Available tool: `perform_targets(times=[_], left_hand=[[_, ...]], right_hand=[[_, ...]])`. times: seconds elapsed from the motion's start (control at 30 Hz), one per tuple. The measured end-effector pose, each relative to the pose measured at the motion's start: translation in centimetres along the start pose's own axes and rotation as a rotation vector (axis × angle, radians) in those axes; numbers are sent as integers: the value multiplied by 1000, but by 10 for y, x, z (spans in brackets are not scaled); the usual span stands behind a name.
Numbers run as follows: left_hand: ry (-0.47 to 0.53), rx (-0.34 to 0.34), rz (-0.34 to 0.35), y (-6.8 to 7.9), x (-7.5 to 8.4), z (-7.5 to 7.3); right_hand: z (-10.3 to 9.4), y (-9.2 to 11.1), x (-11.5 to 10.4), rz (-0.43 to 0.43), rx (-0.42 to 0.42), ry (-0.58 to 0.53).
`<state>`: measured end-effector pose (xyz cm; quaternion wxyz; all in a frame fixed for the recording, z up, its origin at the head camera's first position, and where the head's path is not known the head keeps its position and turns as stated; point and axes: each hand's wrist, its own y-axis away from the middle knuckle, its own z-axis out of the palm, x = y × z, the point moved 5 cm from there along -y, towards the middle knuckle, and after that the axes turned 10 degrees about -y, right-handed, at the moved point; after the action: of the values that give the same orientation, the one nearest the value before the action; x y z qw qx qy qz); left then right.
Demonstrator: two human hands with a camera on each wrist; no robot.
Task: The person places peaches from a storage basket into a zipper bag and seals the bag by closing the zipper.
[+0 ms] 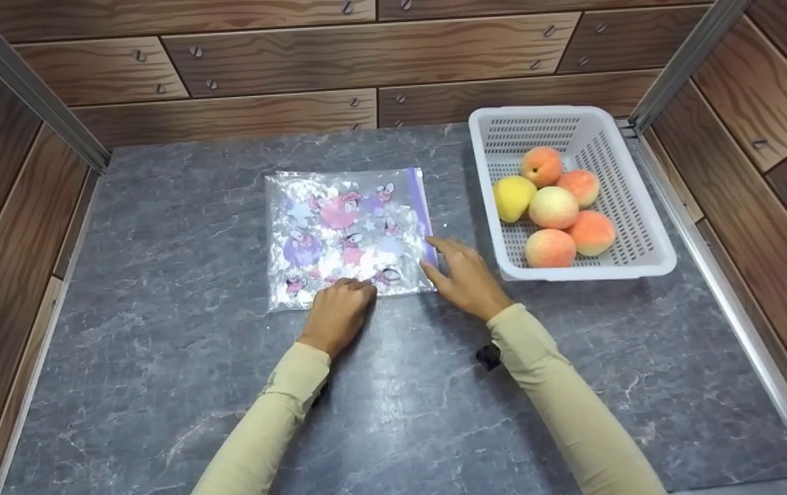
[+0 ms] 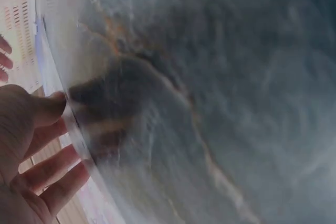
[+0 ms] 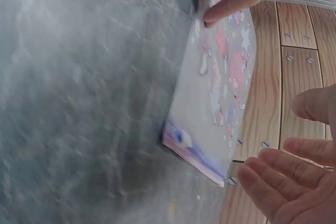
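Left hand (image 1: pixel 339 309), fingers loosely bent, no grip evident, rests on the printed bag (image 1: pixel 338 227), left of the basket (image 1: pixel 592 272), apparently steadying it. Right hand (image 1: pixel 467 276), spread and holding nothing, sits basket-side, handy to the zip strip (image 1: pixel 418 199).

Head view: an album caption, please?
Left hand and right hand at a patterned bag, beside a white basket of peaches and one yellow fruit.

The person wears two long, pale yellow-beige cloth sleeves (image 1: pixel 572 399), smooth along the forearm and creased near the cuffs, which end at the wrists. A small, black, block-shaped device (image 1: pixel 488 356) shows beside the right cuff; a sliver of something dark (image 1: pixel 319 395) shows by the left one. Each hand (image 1: pixel 465 275) is bare, with five fingers.
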<state>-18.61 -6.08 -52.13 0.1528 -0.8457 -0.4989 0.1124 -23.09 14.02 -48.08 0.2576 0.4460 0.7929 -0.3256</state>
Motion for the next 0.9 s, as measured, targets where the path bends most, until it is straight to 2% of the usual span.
perform_targets(times=[0.17, 0.33, 0.57, 0.67, 0.73, 0.83, 0.9], left_hand=[[26, -13, -63, -1, -3, -2], [104, 11, -157, 1, -7, -4], [226, 58, -227, 15, -11, -11], [286, 58, -262, 21, -13, -14], [324, 52, -275, 25, -12, -16], [350, 48, -263, 27, -10, -18], [357, 38, -246, 28, -7, -19]], right_hand=[[3, 4, 4, 4, 23, -22], [2, 7, 6, 14, 72, -24], [1, 10, 14, 125, 171, -58], [2, 11, 19, 215, 196, -135], [3, 10, 22, 292, 210, -223], [8, 10, 28, 428, 222, -444], [13, 11, 32, 538, 225, -641]])
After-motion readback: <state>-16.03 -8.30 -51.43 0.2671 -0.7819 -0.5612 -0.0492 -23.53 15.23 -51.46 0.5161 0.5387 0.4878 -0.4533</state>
